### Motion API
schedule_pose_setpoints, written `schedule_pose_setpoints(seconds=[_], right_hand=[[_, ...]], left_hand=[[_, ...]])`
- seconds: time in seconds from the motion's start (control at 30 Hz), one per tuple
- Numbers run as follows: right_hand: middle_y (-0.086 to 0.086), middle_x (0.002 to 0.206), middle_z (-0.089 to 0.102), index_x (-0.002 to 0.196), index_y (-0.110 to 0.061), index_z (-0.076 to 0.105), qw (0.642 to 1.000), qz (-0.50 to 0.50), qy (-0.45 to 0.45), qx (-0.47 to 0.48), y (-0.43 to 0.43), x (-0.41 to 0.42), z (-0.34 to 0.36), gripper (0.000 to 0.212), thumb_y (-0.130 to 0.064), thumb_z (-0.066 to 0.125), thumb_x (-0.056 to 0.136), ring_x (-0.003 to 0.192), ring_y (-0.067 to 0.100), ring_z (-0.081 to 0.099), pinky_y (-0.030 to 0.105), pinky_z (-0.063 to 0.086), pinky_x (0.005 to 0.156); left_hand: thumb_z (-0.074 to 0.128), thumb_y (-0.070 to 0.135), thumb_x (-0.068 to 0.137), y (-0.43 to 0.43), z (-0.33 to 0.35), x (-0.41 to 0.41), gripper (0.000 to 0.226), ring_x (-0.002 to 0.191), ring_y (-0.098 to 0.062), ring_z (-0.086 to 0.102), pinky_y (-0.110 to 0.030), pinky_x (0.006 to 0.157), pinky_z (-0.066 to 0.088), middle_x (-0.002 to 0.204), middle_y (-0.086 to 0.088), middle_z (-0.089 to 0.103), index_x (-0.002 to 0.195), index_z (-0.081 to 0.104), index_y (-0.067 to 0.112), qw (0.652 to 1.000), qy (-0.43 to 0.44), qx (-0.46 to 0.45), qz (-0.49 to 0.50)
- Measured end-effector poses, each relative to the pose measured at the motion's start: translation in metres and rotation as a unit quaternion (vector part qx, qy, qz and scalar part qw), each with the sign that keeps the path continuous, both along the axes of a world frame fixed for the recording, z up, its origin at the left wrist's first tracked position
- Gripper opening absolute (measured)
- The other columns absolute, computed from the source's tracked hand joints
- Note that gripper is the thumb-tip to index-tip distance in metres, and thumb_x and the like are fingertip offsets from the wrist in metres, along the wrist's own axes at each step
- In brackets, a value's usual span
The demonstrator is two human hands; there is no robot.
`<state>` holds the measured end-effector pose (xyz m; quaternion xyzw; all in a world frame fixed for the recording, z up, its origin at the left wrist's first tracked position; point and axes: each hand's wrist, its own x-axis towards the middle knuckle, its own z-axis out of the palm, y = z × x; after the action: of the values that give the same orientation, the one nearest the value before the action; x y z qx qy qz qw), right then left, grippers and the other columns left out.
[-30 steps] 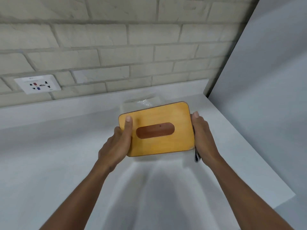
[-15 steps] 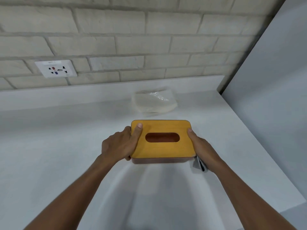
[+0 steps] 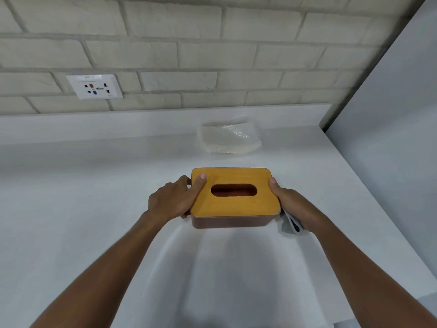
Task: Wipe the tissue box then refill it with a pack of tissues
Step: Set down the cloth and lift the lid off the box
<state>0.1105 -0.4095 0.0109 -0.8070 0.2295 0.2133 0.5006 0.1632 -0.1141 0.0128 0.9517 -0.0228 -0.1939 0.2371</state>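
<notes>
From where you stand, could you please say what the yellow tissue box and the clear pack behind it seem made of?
The rectangular yellow-lidded tissue box: lid looks like smooth matte wood or bamboo, from its warm tone and pale edge line; darker brown base, stained wood or plastic. The white pack of tissues: thin clear plastic film, glinting and wrinkled.

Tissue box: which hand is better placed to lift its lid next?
Left, probably: the left hand grips only the tissue box, thumb on its lid, while the right hand also holds a cloth.

Grey cloth (image 3: 289, 224) mostly under right hand (image 3: 295, 205)
</notes>
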Motion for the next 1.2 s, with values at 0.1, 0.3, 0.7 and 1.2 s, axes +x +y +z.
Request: schedule_pose_setpoints(seconds=[0.1,0.3,0.7,1.2], right_hand=[[-0.002,0.104,0.07,0.103,-0.026,0.069,0.992,0.002,-0.034,-0.122,0.0,0.003,0.01,0.08,-0.088,0.023,0.081,0.099,0.019,0.065,0.044,0.05,0.094],[-0.013,0.128,0.052,0.138,-0.037,0.042,0.96,-0.053,-0.25,-0.115,0.02,0.013,0.058,0.048,-0.037,0.059,0.093,0.11,0.016,0.054,0.035,0.045,0.091],[-0.013,0.105,0.066,0.107,-0.036,0.054,0.941,0.157,-0.292,0.071,0.16,0.012,0.086,0.013,-0.045,0.052,0.097,0.097,0.004,0.064,0.027,0.055,0.08],[0.0,0.097,0.06,0.102,-0.021,0.059,0.719,0.437,-0.408,-0.354,0.311,0.024,-0.035,0.03,-0.033,0.067,0.075,0.087,0.026,0.061,0.031,0.037,0.048]], left_hand=[[0.004,0.091,0.082,0.007,0.002,0.002,0.098,0.096,-0.022,0.071,-0.039,0.083,0.049,0.091,0.004,0.076,0.141,0.049,0.028,0.999,-0.037,0.026,0.026],[0.057,0.081,0.085,0.011,0.033,-0.003,0.067,0.095,-0.007,0.068,-0.037,0.079,0.056,0.12,0.019,0.063,0.14,0.048,0.043,0.975,-0.186,-0.121,-0.02],[0.084,0.007,0.085,0.038,0.067,-0.007,0.034,0.098,-0.011,0.07,-0.025,0.085,0.058,0.107,0.001,0.074,0.115,0.07,0.015,0.896,-0.032,-0.444,-0.017],[0.047,-0.007,0.084,0.196,0.027,0.01,0.056,0.11,-0.019,0.06,-0.046,0.088,0.055,0.124,0.007,0.061,0.119,0.057,0.035,0.977,-0.171,-0.063,0.107]])
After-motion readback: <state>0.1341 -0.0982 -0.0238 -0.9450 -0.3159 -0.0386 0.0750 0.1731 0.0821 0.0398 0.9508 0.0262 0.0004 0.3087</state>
